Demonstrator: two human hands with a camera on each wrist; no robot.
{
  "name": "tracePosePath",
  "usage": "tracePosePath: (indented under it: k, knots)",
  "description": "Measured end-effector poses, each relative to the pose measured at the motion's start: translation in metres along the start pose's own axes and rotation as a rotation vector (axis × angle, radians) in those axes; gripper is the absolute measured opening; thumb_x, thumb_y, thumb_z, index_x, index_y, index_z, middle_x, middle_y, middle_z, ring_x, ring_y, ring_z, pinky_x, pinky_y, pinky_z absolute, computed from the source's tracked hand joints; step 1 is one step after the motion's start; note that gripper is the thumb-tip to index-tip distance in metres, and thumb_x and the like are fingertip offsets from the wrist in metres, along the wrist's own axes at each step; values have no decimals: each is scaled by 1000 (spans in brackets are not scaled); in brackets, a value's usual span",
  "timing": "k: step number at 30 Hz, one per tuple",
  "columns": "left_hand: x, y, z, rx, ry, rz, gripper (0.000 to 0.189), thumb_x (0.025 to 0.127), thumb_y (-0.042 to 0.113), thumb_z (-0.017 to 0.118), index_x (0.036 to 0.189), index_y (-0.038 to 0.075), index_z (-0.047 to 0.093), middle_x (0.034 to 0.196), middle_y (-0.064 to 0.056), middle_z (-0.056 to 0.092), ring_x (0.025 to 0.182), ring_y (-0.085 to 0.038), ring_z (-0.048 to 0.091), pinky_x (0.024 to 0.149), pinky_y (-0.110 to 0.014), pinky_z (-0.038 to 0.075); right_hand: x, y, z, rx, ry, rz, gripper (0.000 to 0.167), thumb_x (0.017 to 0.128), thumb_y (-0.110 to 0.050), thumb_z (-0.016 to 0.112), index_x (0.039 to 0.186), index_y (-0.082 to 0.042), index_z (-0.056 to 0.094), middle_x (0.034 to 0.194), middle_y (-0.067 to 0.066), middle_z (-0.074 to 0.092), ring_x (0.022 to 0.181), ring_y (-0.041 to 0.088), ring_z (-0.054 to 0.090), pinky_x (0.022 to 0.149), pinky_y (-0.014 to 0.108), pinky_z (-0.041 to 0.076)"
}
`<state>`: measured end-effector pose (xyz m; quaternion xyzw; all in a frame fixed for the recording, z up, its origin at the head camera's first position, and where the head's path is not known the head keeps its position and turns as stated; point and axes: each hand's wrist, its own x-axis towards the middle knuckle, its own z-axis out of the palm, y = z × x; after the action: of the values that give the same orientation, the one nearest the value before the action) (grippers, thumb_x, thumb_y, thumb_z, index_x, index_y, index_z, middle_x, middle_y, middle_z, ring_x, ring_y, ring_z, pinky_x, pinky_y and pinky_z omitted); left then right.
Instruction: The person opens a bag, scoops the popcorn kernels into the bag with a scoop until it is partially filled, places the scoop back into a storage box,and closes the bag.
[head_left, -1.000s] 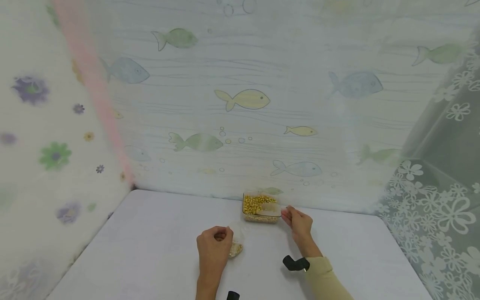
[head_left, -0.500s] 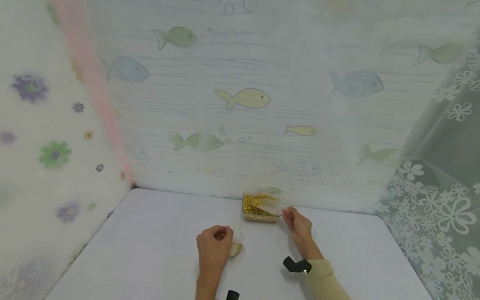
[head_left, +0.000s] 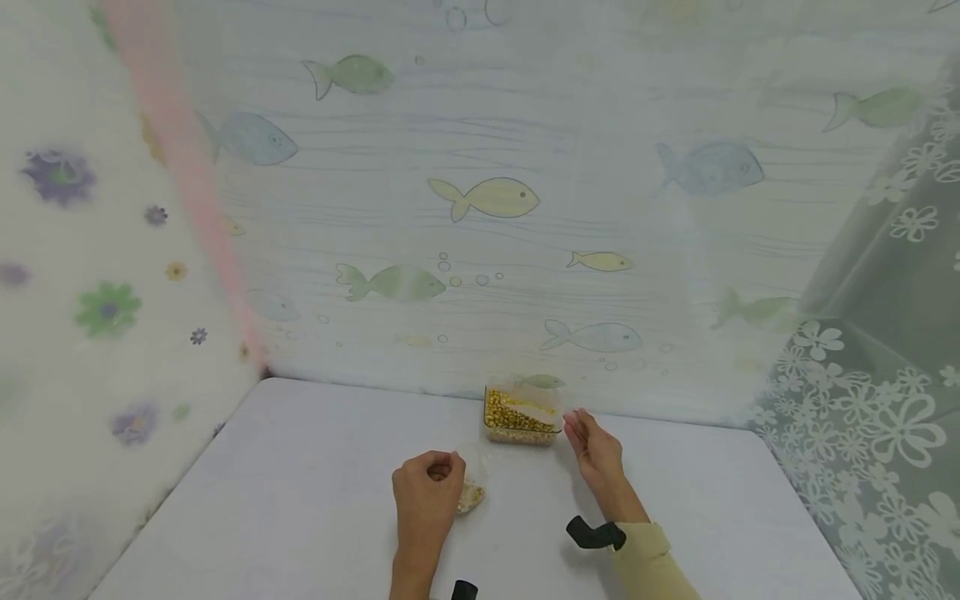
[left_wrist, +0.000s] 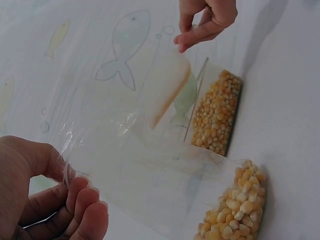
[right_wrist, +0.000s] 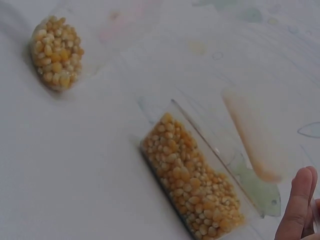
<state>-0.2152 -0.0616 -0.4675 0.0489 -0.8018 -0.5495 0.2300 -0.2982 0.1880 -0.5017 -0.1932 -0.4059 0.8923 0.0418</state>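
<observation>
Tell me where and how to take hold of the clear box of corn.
I'd grip the clear box by its left and right end walls, coming from the near side. It sits upright, its far side close to the fish-print backdrop; the kernels inside may make it heavy, and the pale scoop is over its open top.

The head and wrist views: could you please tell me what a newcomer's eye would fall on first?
Probably the yellow corn kernels in the clear container, near the back of the table beside the right hand. The fish prints on the pale backdrop above may compete. Nearer the viewer, the left hand pinches the top of a clear bag of kernels.
</observation>
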Motion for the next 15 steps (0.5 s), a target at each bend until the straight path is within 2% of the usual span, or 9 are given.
tracePosePath:
  k: [4,8,15]
  knots:
    - [0,0,0,3,1,3,14,84,2,73,71,4,75,58,2,65,51,-6,59,53,-22,52,-3,2,-2,-6,-2,22,8,104,-8,55,107,-3,60,74,1,74,73,6,72,77,16,57]
    - [0,0,0,4,2,1,14,84,2,73,71,4,75,58,2,65,52,-6,59,53,-22,51,-8,6,-4,-12,-8,32,8,104,-9,55,103,-4,62,75,1,74,74,6,73,78,17,57]
    - [-1,1,0,-2,-6,-9,13,85,2,73,72,3,75,58,1,65,51,-7,59,52,-22,51,-19,12,-6,-16,-37,40,16,105,-10,53,94,-7,65,75,1,73,72,6,71,76,16,57]
